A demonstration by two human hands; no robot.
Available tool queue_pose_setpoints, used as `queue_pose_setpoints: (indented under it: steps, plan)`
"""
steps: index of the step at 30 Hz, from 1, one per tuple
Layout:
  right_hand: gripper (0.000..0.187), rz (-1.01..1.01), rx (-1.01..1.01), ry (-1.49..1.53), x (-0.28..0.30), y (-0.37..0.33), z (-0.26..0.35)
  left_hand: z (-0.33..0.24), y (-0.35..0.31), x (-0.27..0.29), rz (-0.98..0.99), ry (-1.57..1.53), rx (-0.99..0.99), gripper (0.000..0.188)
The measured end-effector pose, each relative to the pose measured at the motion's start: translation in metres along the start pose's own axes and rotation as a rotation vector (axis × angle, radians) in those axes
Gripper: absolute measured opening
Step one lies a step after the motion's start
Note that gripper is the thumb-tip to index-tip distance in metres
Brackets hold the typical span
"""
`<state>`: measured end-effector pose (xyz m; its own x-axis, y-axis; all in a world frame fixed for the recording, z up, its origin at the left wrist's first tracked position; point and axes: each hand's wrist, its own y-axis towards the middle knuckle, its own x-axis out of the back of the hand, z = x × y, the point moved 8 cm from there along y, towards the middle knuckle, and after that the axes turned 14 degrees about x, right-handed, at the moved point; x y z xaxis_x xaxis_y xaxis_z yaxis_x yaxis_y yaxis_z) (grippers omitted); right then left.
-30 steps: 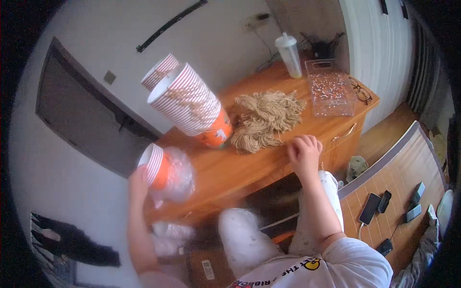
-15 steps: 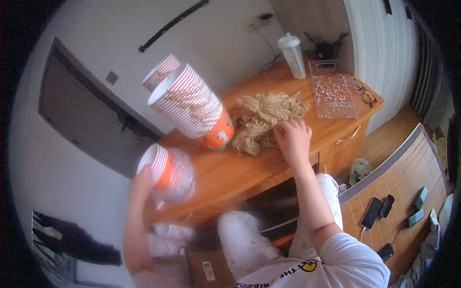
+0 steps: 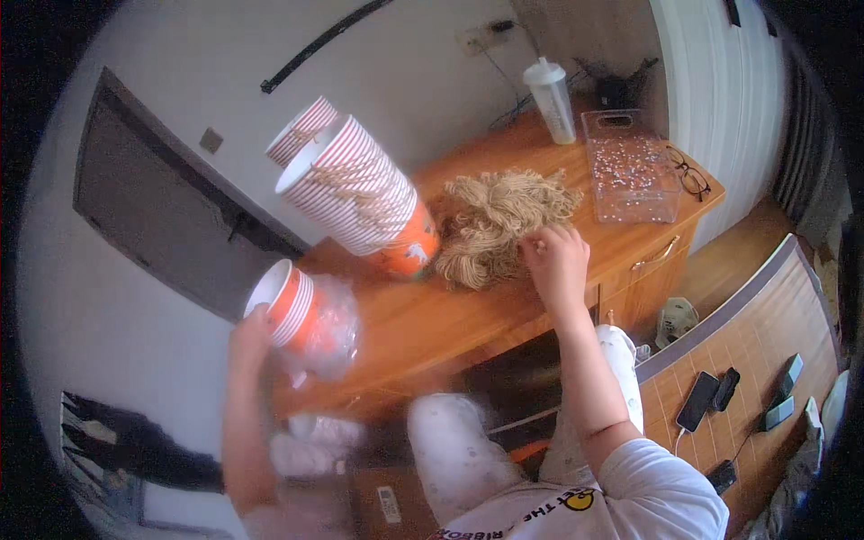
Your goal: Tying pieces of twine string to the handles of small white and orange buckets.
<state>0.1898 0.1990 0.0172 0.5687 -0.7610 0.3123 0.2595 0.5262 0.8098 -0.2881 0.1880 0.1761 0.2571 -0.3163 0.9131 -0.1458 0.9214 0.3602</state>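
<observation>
My left hand (image 3: 248, 340) grips the rim of the outermost paper cup (image 3: 273, 290) on a short stack at the left of the desk. That cup is orange and sits partly drawn out of the striped rims below it. Clear plastic wrap (image 3: 340, 335) surrounds the lower part of the stack. By the right edge of a heap of tan twine (image 3: 490, 225), my right hand (image 3: 555, 263) has its fingers bent together; what they hold, if anything, is hidden. A tall stack of red-striped paper cups (image 3: 360, 193) leans beside the twine, with tan strands lying across its side.
The wooden desk (image 3: 405, 328) carries a white-lidded bottle (image 3: 550, 103), a clear tray with small coloured beads (image 3: 621, 171) and glasses (image 3: 691, 176) at the back right. A phone (image 3: 697, 402) lies on a mat-covered surface at the right. A drawer handle (image 3: 655, 256) juts from the desk front.
My left hand has moved slightly left, drawing the outer cup farther out of the short stack, so more orange shows. My right hand has shifted slightly right at the twine's edge.
</observation>
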Motion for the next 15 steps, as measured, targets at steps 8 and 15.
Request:
queue_pose_setpoints:
  steps: [8, 15]
  plan:
    - [0.009, -0.060, 0.010, 0.203, 0.033, 0.004, -0.003, -0.013, -0.032, 0.068, -0.249, 0.080, -0.043, 0.021]
    - [0.005, -0.227, -0.254, 0.885, 0.082, -0.005, -0.018, -0.011, -0.126, 0.085, -0.649, -0.235, -0.244, 0.016]
